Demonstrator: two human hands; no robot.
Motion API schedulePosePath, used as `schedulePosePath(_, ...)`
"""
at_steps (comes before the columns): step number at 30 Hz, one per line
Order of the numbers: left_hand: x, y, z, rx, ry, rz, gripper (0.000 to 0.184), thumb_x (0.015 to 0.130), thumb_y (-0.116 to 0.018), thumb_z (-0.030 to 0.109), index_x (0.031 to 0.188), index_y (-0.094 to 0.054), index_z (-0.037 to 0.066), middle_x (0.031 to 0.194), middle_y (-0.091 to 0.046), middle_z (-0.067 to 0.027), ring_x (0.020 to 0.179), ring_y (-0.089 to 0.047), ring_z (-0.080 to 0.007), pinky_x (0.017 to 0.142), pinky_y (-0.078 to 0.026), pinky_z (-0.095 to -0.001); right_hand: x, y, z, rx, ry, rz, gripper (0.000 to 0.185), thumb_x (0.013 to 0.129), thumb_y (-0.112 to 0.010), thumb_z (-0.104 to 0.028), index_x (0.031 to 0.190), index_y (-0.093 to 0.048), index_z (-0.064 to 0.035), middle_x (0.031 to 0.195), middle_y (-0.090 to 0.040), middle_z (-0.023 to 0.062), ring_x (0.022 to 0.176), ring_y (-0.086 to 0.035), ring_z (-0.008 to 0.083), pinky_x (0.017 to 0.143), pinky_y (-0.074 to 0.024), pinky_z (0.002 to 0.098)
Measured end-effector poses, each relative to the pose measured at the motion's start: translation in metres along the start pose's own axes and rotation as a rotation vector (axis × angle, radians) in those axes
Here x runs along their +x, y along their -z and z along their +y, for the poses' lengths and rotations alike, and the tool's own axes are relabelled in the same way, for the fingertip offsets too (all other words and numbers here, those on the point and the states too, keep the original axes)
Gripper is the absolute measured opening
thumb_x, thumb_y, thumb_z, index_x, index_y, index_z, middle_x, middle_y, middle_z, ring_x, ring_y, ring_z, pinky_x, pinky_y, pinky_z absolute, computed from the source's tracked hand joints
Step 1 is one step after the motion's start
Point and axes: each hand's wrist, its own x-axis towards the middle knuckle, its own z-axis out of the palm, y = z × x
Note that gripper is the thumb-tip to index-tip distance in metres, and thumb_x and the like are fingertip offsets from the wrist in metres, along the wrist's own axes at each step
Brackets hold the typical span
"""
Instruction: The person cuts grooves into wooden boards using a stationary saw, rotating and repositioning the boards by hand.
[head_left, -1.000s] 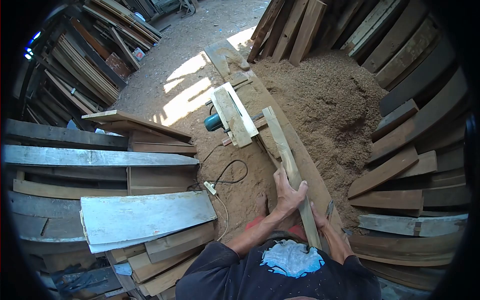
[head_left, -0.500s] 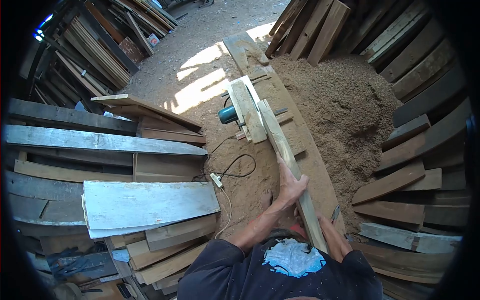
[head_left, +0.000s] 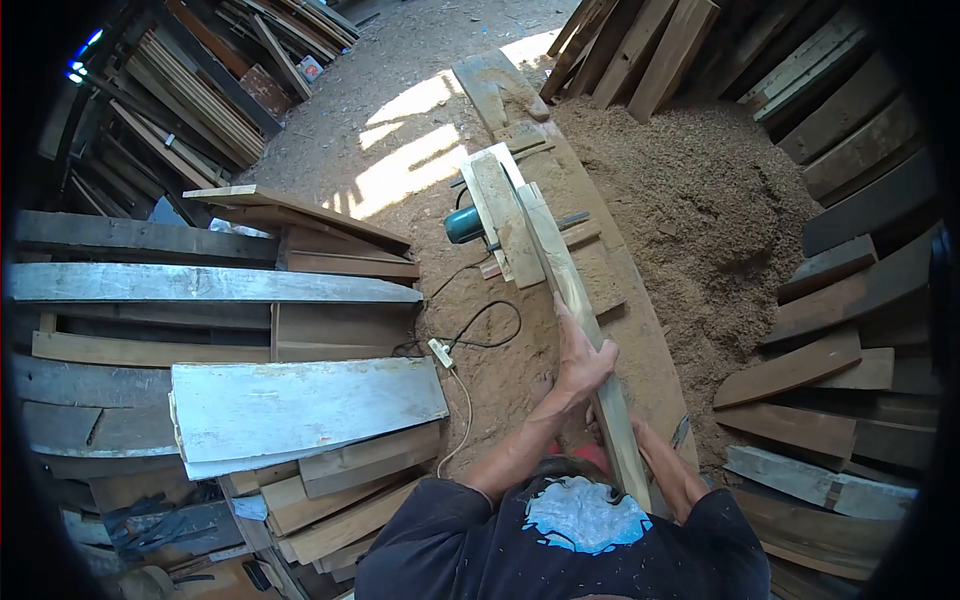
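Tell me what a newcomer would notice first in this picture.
Probably the long wooden bar, slanting through the middle with the left hand gripping it. Next, perhaps, the big sawdust heap towards the upper right, and the pale bluish panel lying on stacked planks at the picture's left.

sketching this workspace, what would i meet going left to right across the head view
Wide white-faced board, green cylinder, left hand, right forearm, whitish plank at lower right.
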Motion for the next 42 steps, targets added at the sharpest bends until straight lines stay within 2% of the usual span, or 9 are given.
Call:
schedulePosePath(7, 0.016, 0.009, 0.006, -0.021, 0.03, -0.023, 0.11, 0.079, -0.064, 0.012, 0.155, 0.01, -0.014, 0.162, -0.009, -0.0382, 0.155, -0.01, -0.0456, 0.127, -0.012, -0.0428, 0.019, -0.002, -0.011, -0.165, 0.097, 0.061, 0.087, 0.098, -0.027, -0.079, 0.081, -0.071, -0.0053, 0.061, -0.063, 0.0047, 0.048, -0.059, 0.018, 0.047, -0.0491, 0.0322)
schedulePosePath(10, 0.023, 0.011, 0.007, 0.007, 0.026, -0.031, 0.109, 0.079, -0.062, 0.007, 0.156, 0.013, -0.012, 0.163, -0.008, -0.0343, 0.155, -0.011, -0.039, 0.125, -0.018, -0.0371, 0.029, 0.004, -0.011, -0.109, 0.071, 0.042, 0.088, 0.098, -0.026, -0.079, 0.081, -0.071, -0.0053, 0.061, -0.063, 0.0045, 0.049, -0.06, 0.0178, 0.046, -0.0488, 0.0314)
schedulePosePath(16, 0.033, 0.015, 0.009, 0.05, 0.018, -0.033, 0.109, 0.079, -0.062, 0.006, 0.156, 0.013, -0.013, 0.163, -0.009, -0.034, 0.154, -0.012, -0.0387, 0.124, -0.021, -0.0359, 0.025, -0.006, -0.025, -0.073, 0.069, 0.039, 0.088, 0.097, -0.026, -0.08, 0.082, -0.071, -0.006, 0.061, -0.063, 0.0046, 0.048, -0.06, 0.0177, 0.046, -0.049, 0.0312)
schedulePosePath(19, 0.035, 0.015, 0.003, -0.003, 0.039, -0.022, 0.11, 0.079, -0.063, 0.006, 0.155, 0.013, -0.014, 0.163, -0.011, -0.034, 0.154, -0.015, -0.0378, 0.121, -0.027, -0.0338, 0.041, 0.008, -0.017, -0.05, 0.019, 0.024, 0.089, 0.097, -0.026, -0.081, 0.081, -0.071, -0.0066, 0.061, -0.063, 0.0045, 0.048, -0.06, 0.0173, 0.046, -0.0488, 0.0313)
schedulePosePath(22, 0.038, 0.015, 0.0, 0.072, -0.014, -0.007, 0.11, 0.078, -0.063, 0.006, 0.156, 0.013, -0.013, 0.163, -0.011, -0.0339, 0.153, -0.019, -0.0369, 0.117, -0.032, -0.032, 0.031, -0.015, -0.031, -0.082, 0.085, 0.125, 0.088, 0.096, -0.025, -0.082, 0.081, -0.071, -0.0074, 0.061, -0.063, 0.0041, 0.048, -0.059, 0.0163, 0.045, -0.0484, 0.0308)
schedulePosePath(24, 0.04, 0.016, 0.004, 0.017, 0.041, -0.018, 0.111, 0.077, -0.064, 0.011, 0.156, 0.01, -0.014, 0.162, -0.012, -0.0366, 0.153, -0.016, -0.0432, 0.123, -0.022, -0.0395, 0.028, -0.022, -0.036, -0.11, 0.118, 0.153, 0.088, 0.096, -0.025, -0.082, 0.081, -0.071, -0.0076, 0.061, -0.063, 0.0039, 0.048, -0.059, 0.0157, 0.045, -0.0482, 0.0303)
schedulePosePath(26, 0.042, 0.017, 0.004, -0.002, 0.05, -0.018, 0.111, 0.077, -0.064, 0.013, 0.156, 0.008, -0.014, 0.161, -0.012, -0.0379, 0.153, -0.015, -0.0463, 0.126, -0.016, -0.0432, 0.036, -0.012, -0.032, -0.124, 0.105, 0.108, 0.088, 0.096, -0.025, -0.082, 0.082, -0.071, -0.0076, 0.061, -0.063, 0.0039, 0.047, -0.059, 0.0154, 0.045, -0.0481, 0.0299)
schedulePosePath(34, 0.05, 0.022, 0.007, 0.076, -0.031, -0.025, 0.111, 0.078, -0.064, 0.013, 0.156, 0.012, -0.013, 0.162, -0.01, -0.0379, 0.154, -0.014, -0.0455, 0.126, -0.017, -0.0426, 0.051, 0.001, -0.032, -0.172, 0.149, 0.023, 0.088, 0.096, -0.026, -0.082, 0.082, -0.07, -0.0071, 0.06, -0.061, 0.0027, 0.048, -0.058, 0.015, 0.045, -0.0471, 0.0292)
schedulePosePath(42, 0.055, 0.026, 0.012, 0.033, 0.021, -0.05, 0.112, 0.078, -0.064, 0.013, 0.156, 0.013, -0.013, 0.163, -0.008, -0.038, 0.155, -0.011, -0.0448, 0.127, -0.015, -0.0415, 0.035, -0.023, -0.053, -0.085, 0.081, 0.027, 0.087, 0.095, -0.027, -0.083, 0.081, -0.069, -0.0077, 0.06, -0.06, 0.0038, 0.048, -0.057, 0.0171, 0.045, -0.047, 0.0319)
